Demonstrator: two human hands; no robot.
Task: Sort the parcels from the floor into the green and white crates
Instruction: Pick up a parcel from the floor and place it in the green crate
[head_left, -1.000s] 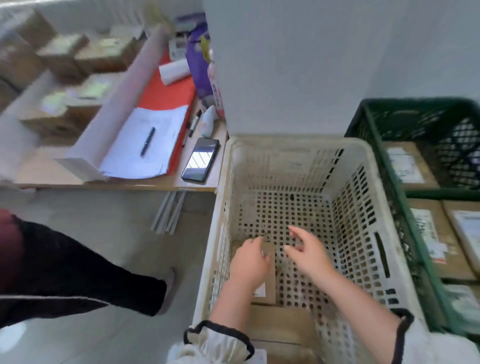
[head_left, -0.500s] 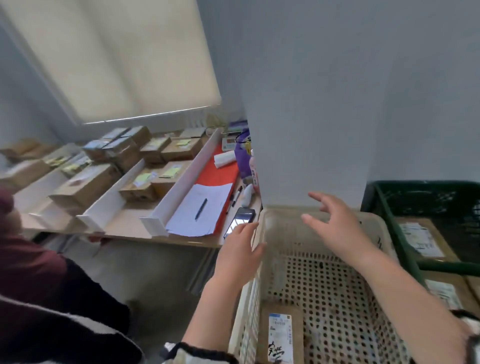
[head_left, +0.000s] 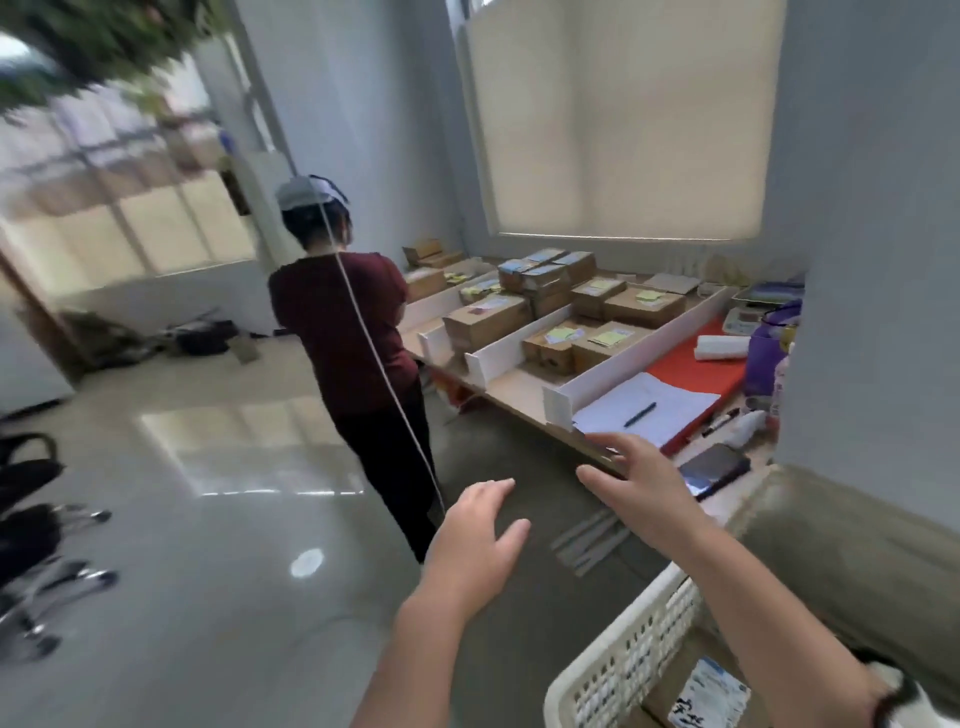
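Left hand (head_left: 475, 540) and right hand (head_left: 641, 491), fingers spread and empty, hang over the floor. White crate (head_left: 618, 660) at 5 o'clock holds a labelled parcel (head_left: 698, 696).

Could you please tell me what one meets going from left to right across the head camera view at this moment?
Black office chairs → other person in a maroon top → left hand → right hand → black phone → purple container.
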